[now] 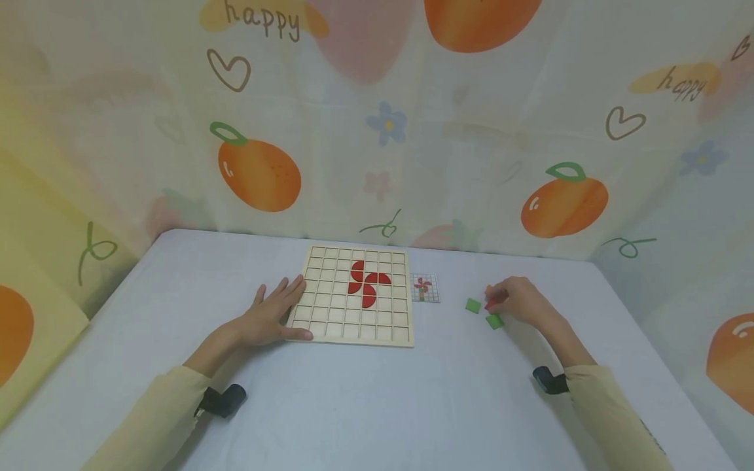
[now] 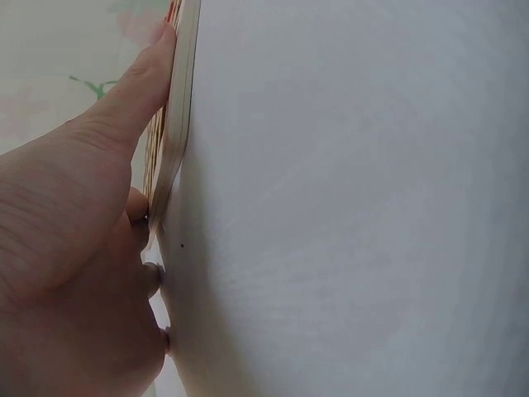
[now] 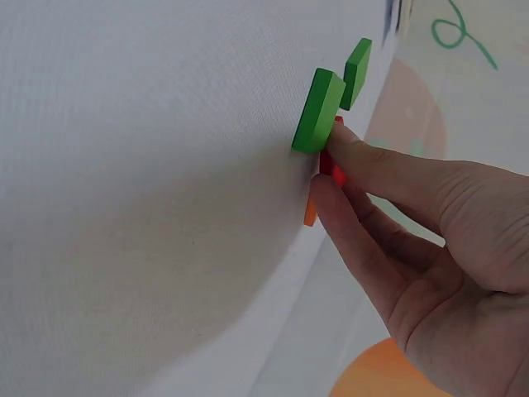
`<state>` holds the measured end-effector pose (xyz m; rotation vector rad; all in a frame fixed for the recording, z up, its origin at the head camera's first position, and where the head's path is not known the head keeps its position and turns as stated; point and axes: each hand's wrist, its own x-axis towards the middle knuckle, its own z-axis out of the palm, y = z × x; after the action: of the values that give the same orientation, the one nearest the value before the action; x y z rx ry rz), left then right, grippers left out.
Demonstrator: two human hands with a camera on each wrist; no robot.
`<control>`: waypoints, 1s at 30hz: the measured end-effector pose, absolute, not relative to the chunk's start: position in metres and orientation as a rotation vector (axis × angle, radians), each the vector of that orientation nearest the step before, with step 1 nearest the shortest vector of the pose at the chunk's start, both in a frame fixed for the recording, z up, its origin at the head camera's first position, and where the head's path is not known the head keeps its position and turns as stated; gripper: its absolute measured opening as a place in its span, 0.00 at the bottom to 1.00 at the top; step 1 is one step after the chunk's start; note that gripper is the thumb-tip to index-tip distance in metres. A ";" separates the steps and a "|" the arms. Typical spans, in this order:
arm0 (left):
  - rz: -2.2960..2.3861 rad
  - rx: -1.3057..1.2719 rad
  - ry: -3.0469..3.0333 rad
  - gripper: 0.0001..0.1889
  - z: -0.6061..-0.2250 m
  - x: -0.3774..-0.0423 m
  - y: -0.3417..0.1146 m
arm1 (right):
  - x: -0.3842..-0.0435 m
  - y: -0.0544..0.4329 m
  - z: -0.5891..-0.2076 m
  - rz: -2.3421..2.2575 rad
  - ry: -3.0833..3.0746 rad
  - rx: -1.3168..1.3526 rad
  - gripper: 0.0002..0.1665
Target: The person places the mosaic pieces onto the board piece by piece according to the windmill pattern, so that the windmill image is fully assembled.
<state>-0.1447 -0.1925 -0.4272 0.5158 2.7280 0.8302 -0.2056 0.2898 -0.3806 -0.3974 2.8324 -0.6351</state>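
Observation:
My left hand (image 1: 268, 319) lies with its fingers spread along the left edge of a wooden grid board (image 1: 330, 314). Its thumb rests on the board's near left corner, as the left wrist view shows too. Several red rounded pieces (image 1: 369, 296) sit in the grid as a pinwheel. Right of the board, my right hand (image 1: 518, 301) pinches a small red piece (image 3: 332, 165) between thumb and fingertip, low over the table. Two green square tiles (image 1: 473, 305) lie beside it, the nearer green tile (image 3: 318, 112) close to the thumb. An orange piece (image 3: 311, 211) is partly hidden behind the fingers.
A small pattern card (image 1: 425, 288) with a red pinwheel drawing lies against the board's right edge. The white-covered table (image 1: 353, 405) ends at the back against a printed cloth (image 1: 330, 131) with fruit pictures. Both wrists carry dark cameras (image 1: 226, 400).

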 end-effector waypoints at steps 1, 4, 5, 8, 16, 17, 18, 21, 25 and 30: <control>0.831 0.516 2.728 0.59 -0.427 -0.145 -0.192 | -0.205 0.290 -0.380 -0.634 2.833 -0.398 0.14; 0.832 0.514 2.730 0.59 -0.427 -0.144 -0.192 | -0.205 0.290 -0.379 -0.625 2.834 -0.395 0.14; 0.835 0.514 2.729 0.59 -0.426 -0.144 -0.192 | -0.205 0.290 -0.379 -0.624 2.836 -0.395 0.14; 0.839 0.516 2.726 0.59 -0.425 -0.143 -0.192 | -0.205 0.289 -0.378 -0.620 2.840 -0.416 0.13; 0.831 0.518 2.726 0.59 -0.420 -0.141 -0.191 | -0.208 0.284 -0.375 -0.626 2.877 -0.523 0.09; 0.828 0.517 2.726 0.59 -0.420 -0.142 -0.191 | -0.208 0.282 -0.375 -0.626 2.881 -0.525 0.09; 0.824 0.517 2.727 0.59 -0.420 -0.142 -0.191 | -0.210 0.281 -0.375 -0.626 2.887 -0.531 0.09; 0.824 0.523 2.734 0.59 -0.420 -0.142 -0.192 | -0.214 0.273 -0.374 -0.632 2.895 -0.547 0.08; 0.831 0.520 2.736 0.59 -0.422 -0.142 -0.193 | -0.218 0.261 -0.373 -0.644 2.890 -0.545 0.07; 0.837 0.518 2.725 0.59 -0.423 -0.143 -0.192 | -0.219 0.248 -0.370 -0.662 2.891 -0.529 0.08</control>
<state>-0.1428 -0.1920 -0.4232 0.5182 2.7246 0.8372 -0.2192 0.2483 -0.3700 -0.5293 2.8912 -0.6617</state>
